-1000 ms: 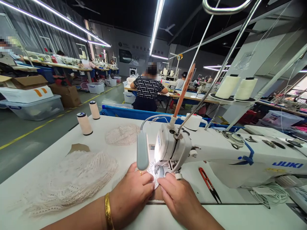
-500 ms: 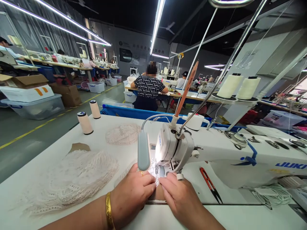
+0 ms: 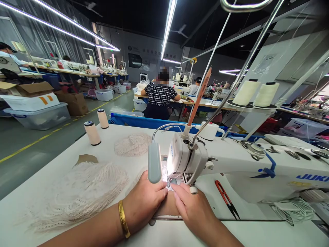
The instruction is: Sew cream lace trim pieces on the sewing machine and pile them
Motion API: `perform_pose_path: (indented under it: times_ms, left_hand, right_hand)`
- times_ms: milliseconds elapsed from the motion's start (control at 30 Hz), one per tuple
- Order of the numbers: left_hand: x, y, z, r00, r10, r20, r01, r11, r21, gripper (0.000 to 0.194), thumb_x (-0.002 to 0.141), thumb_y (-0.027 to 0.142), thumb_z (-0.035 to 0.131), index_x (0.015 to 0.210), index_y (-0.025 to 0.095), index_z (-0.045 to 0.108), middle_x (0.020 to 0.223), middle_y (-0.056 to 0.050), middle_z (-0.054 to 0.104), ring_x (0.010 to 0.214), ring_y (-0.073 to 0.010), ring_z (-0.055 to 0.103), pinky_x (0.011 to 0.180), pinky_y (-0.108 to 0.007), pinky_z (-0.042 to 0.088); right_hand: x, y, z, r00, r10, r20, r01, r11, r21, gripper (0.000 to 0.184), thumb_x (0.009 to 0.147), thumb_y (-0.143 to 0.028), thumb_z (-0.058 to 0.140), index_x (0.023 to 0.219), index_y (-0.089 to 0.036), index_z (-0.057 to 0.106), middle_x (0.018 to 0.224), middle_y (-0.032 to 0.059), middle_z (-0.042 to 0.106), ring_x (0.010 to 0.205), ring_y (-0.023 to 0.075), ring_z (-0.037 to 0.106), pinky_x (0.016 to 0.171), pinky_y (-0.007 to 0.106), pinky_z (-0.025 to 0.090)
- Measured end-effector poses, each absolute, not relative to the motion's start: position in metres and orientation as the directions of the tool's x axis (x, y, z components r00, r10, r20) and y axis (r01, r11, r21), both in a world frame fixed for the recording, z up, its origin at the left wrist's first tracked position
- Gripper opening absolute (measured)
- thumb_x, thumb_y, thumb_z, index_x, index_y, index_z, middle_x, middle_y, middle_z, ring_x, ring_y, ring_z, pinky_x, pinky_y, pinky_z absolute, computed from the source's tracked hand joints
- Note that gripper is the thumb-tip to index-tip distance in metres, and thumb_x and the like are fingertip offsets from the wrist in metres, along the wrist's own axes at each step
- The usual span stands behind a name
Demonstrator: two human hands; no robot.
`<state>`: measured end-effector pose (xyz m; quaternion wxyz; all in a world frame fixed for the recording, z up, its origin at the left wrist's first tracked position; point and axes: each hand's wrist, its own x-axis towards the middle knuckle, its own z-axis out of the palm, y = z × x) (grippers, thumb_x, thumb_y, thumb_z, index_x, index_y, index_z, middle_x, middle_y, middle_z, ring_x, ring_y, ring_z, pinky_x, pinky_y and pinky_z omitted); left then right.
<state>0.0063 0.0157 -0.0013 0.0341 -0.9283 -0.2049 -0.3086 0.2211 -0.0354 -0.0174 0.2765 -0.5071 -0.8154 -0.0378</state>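
A white sewing machine (image 3: 177, 154) stands before me, its lamp lighting the needle area. Under the needle lies a strip of white lace (image 3: 168, 185), mostly covered by my fingers. My left hand (image 3: 146, 199), a gold bangle at its wrist, pinches the lace left of the presser foot. From the right, my right hand (image 3: 192, 202) has its fingertips closed on the lace close to the foot. A flat brown piece (image 3: 168, 206) shows on the machine bed between both hands. At the left, a large pile of lace (image 3: 84, 188) spreads over the white table.
Red thread snips (image 3: 227, 199) lie right of my hand. A grey lamp head (image 3: 154, 163) hangs over my left hand. Two thread cones (image 3: 92, 133) and a smaller lace bundle (image 3: 133, 144) sit farther back. A person (image 3: 161, 94) sits at a table ahead.
My left hand has shifted slightly forward and its wrist to the right. Less lace shows between my hands, and more of the brown piece is visible.
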Motion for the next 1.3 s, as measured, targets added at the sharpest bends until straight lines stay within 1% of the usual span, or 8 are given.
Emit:
perform_pose_path:
  times_ms: [267,433,600,733,867,1000,1100,1300]
  left_hand:
    - [-0.002,0.018,0.006,0.698,0.486,0.526,0.469,-0.865,0.178,0.022,0.102,0.014,0.051,0.091,0.021,0.07,0.101,-0.007,0.078,0.095,-0.0248,0.071,0.097,-0.044,0.053]
    - [-0.013,0.025,0.009,0.667,0.583,0.464,0.561,-0.803,0.203,0.027,0.1,0.018,0.047,0.082,0.021,0.067,0.086,-0.006,0.073,0.082,-0.0252,0.066,0.081,-0.041,0.05]
    - [-0.017,0.022,0.019,0.713,0.597,0.367,0.502,-0.8,0.328,0.038,0.105,0.03,0.046,0.07,0.021,0.06,0.067,-0.001,0.061,0.063,-0.0186,0.053,0.062,-0.031,0.041]
    - [-0.014,0.021,0.017,0.733,0.499,0.463,0.418,-0.867,0.273,0.026,0.102,0.021,0.045,0.103,0.023,0.071,0.094,-0.006,0.069,0.083,-0.024,0.058,0.074,-0.035,0.046]
    - [-0.011,0.023,0.002,0.749,0.451,0.485,0.381,-0.893,0.241,0.026,0.097,0.013,0.047,0.092,0.023,0.069,0.102,-0.008,0.067,0.089,-0.0259,0.057,0.075,-0.036,0.046]
    - [-0.006,0.017,0.0,0.765,0.438,0.471,0.367,-0.899,0.24,0.022,0.097,0.011,0.051,0.091,0.022,0.069,0.106,-0.008,0.069,0.091,-0.0257,0.06,0.078,-0.038,0.048]
    - [0.0,0.01,0.004,0.793,0.39,0.469,0.336,-0.921,0.198,0.024,0.098,0.009,0.051,0.096,0.021,0.071,0.098,-0.006,0.072,0.086,-0.0246,0.062,0.077,-0.04,0.048]
    - [0.003,0.005,0.008,0.787,0.316,0.529,0.266,-0.949,0.171,0.025,0.098,0.006,0.05,0.1,0.02,0.07,0.088,-0.002,0.074,0.081,-0.0234,0.062,0.076,-0.041,0.047]
  right_hand:
    - [0.216,-0.041,-0.015,-0.389,0.761,0.519,0.781,0.572,-0.252,0.034,0.101,-0.009,0.044,0.118,-0.022,0.071,0.096,0.0081,0.074,0.076,0.0228,0.065,0.064,0.031,0.047]
    - [0.213,-0.041,-0.009,-0.568,0.607,0.556,0.632,0.754,-0.177,0.019,0.106,-0.024,0.05,0.114,-0.022,0.067,0.102,0.0059,0.075,0.092,0.0238,0.065,0.079,0.033,0.049]
    - [0.244,-0.034,-0.003,-0.285,0.684,0.671,0.888,0.452,-0.084,0.033,0.103,-0.012,0.048,0.073,-0.023,0.058,0.069,0.0035,0.062,0.073,0.0235,0.053,0.075,0.037,0.04]
    - [0.243,-0.041,0.001,-0.361,0.675,0.644,0.8,0.578,-0.157,0.021,0.102,-0.013,0.052,0.09,-0.022,0.067,0.082,0.0046,0.067,0.082,0.0239,0.057,0.077,0.035,0.043]
    - [0.231,-0.046,-0.002,-0.538,0.686,0.49,0.69,0.692,-0.21,0.022,0.092,-0.008,0.057,0.101,-0.024,0.069,0.102,0.003,0.074,0.089,0.0227,0.06,0.081,0.033,0.048]
    - [0.241,-0.044,-0.004,-0.429,0.747,0.508,0.792,0.582,-0.186,0.03,0.08,0.0,0.056,0.09,-0.024,0.069,0.1,0.0034,0.076,0.089,0.0239,0.06,0.08,0.034,0.048]
    - [0.244,-0.044,-0.001,-0.403,0.732,0.549,0.797,0.575,-0.182,0.031,0.083,-0.001,0.055,0.095,-0.024,0.072,0.103,0.0067,0.076,0.092,0.0248,0.061,0.082,0.035,0.049]
    - [0.234,-0.05,-0.006,-0.55,0.732,0.403,0.723,0.658,-0.21,0.027,0.091,-0.007,0.055,0.102,-0.025,0.071,0.095,0.0042,0.076,0.089,0.0237,0.064,0.084,0.036,0.048]
